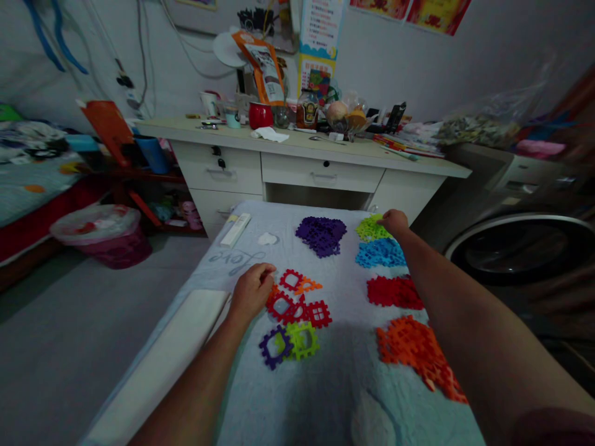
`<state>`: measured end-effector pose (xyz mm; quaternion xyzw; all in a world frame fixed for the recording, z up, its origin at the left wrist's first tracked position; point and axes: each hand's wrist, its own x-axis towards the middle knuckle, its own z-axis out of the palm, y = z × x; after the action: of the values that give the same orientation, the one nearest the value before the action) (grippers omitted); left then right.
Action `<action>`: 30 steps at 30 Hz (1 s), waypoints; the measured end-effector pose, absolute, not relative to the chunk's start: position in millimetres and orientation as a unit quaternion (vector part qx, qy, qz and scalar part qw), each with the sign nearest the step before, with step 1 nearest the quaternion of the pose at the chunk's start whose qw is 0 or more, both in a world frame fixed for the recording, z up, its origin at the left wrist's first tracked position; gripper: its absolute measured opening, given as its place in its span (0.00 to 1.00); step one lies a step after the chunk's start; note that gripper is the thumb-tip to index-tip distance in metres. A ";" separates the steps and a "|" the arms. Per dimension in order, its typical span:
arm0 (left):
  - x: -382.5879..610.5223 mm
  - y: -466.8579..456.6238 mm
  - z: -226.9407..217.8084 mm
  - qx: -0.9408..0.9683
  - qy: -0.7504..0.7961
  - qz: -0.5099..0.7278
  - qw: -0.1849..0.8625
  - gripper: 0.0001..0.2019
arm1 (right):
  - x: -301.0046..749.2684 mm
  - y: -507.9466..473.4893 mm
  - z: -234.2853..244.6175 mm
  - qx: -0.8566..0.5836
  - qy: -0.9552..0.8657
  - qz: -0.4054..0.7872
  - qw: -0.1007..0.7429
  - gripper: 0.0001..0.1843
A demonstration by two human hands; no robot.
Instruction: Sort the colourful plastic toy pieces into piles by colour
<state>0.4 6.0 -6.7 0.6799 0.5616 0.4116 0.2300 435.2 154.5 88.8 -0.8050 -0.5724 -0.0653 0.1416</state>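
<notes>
At the far right corner of the pale blue-grey draped surface [344, 279], the right hand [394, 224] is over the right edge of a pile of lime-green toothed, flat pieces [368, 229]. The pile lies to the left of and below the bent fingertips, stretching mostly crosswise, while the forearm comes in at a slant from the near right. The fingers are drawn together, but whether a piece is pinched between them is too small to make out.

Just nearer lies a bright blue pile of similar pieces [377, 254], then a red one [388, 291] and an orange one [409, 344], partly behind the right forearm. A dark purple heap [321, 232] sits left of the lime-green pile.

The left hand [253, 286], well apart from that pile, is loosely curled just left of red square frames [318, 314] and an orange triangular frame [315, 285]; its grasp is hidden. Nearer the body, a purple square frame [264, 348] adjoins a lime-green square frame [314, 339].
</notes>
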 end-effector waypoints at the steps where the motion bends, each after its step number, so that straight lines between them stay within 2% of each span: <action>1: 0.6 5.9 -6.5 0.680 0.561 0.412 0.229 0.12 | 435.6 153.7 88.4 -0.810 -0.567 -0.061 0.140 0.08; 9: 1.0 5.7 -6.0 0.681 0.564 0.406 0.230 0.13 | 428.0 123.8 95.6 -0.804 -0.553 -0.067 0.210 0.16; 13: 1.5 5.1 -4.7 0.678 0.566 0.406 0.234 0.14 | 414.8 103.9 103.6 -0.790 -0.573 -0.067 0.207 0.17; 17: 1.9 4.4 -3.2 0.677 0.565 0.410 0.234 0.14 | 395.6 92.5 109.8 -0.779 -0.604 -0.060 0.159 0.18; 24: 1.6 5.2 -4.5 0.677 0.566 0.409 0.233 0.14 | 347.1 91.2 108.5 -0.754 -0.657 -0.017 -0.024 0.21; 30: 1.3 5.9 -4.7 0.679 0.566 0.407 0.231 0.13 | 296.5 72.2 117.4 -0.659 -0.751 0.026 -0.027 0.17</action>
<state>1.3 5.9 -4.7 0.6789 0.5658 0.4067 0.2314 296.5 72.2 117.4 -0.6592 -0.7510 0.0262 -0.0273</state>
